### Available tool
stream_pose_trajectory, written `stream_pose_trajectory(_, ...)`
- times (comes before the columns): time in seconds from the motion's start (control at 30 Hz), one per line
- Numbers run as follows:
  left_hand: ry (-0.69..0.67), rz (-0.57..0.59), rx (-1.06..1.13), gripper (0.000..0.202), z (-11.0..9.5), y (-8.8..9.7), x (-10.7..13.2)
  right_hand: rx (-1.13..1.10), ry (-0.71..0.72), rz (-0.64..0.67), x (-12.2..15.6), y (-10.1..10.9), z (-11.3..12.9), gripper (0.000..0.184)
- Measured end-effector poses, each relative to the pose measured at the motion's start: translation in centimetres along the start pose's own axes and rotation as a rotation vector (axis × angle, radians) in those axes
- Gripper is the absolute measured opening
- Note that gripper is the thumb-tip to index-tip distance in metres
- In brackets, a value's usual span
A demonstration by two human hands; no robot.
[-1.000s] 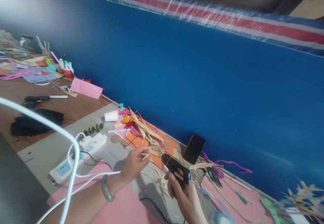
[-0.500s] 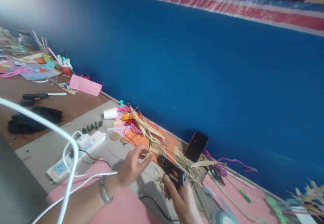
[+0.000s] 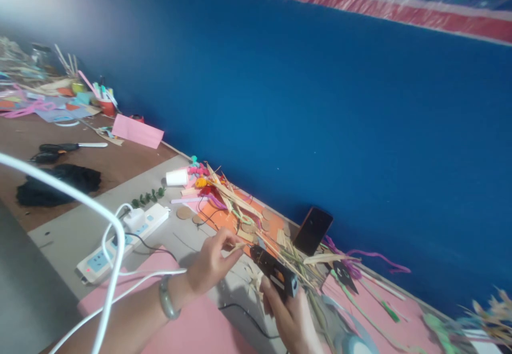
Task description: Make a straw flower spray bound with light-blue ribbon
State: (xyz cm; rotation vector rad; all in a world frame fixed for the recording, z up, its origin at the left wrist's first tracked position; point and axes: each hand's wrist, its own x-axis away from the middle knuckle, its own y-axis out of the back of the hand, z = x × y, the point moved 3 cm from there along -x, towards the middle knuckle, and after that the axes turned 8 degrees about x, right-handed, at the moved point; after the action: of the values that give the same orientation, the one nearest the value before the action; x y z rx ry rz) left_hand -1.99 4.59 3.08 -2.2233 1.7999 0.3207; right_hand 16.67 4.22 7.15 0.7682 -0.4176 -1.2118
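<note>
My right hand [image 3: 290,311] is wrapped round the handle of a black glue gun [image 3: 274,270], its nozzle pointing up and to the left. Facing it, my left hand [image 3: 218,258] pinches a small pale strip of dried husk [image 3: 239,247] between thumb and fingers. The nozzle tip is right by the end of the strip; whether they touch I cannot tell. Below the hands lies a pink sheet [image 3: 196,327], and a pale dried husk piece [image 3: 255,282] sits behind the gun. A thin black cord [image 3: 248,316] runs over the table near my right hand.
A white power strip [image 3: 124,244] with plugs lies left, and a white cable [image 3: 114,220] crosses in front. Dried strips [image 3: 236,199], an orange sheet [image 3: 216,215] and a white cup [image 3: 176,177] lie behind. A phone [image 3: 313,231] leans on the blue wall [image 3: 280,93].
The nozzle and the strip in my left hand have come slightly closer together. The whole view has shifted a little. Both hands keep their hold.
</note>
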Motion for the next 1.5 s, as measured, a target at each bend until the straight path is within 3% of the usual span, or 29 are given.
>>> stream_pose_trajectory(0.83,0.006,-0.002,0.030,0.017,-0.37,-0.07,0.09,0.027,0.030,-0.056,-0.05,0.23,-0.12,0.047)
stream_pose_trajectory(1.5,0.010,-0.002,0.045,0.020,-0.36,-0.21,0.09,0.053,0.031,-0.015,0.07,0.49,0.01,0.043)
